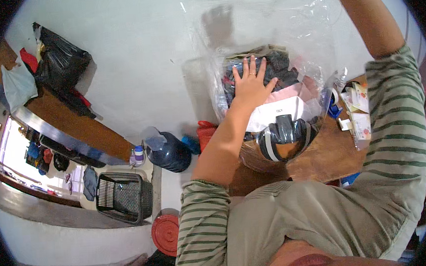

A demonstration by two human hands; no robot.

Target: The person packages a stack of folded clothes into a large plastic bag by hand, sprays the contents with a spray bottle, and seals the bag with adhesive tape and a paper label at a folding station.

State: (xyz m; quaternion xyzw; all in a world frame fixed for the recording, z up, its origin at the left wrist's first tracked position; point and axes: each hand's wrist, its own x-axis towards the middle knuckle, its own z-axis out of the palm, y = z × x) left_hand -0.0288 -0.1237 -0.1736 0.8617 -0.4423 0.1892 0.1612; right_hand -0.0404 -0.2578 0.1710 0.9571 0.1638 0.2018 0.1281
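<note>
My left hand [254, 83] lies with fingers spread on a pile of dark folded clothes [282, 75]. A large clear plastic bag [323, 51] surrounds the pile, its loose upper part spread up against the pale wall. Whether the hand is inside the bag or on its outside, I cannot tell. Nearer to me in the bag are a pink cloth [286, 92], a white packet [273, 114] and a black item with pale grey bands [268, 146]. My right arm reaches up past the top edge, so that hand is out of view.
The bag stands on a brown wooden table [323, 162]. Blue tape dispenser [334, 104] and small plastic packets [360, 125] lie at its right. Leftward are a blue water jug [169, 152], a black basket [123, 196], a red lid [166, 235] and a black plastic bag [62, 59].
</note>
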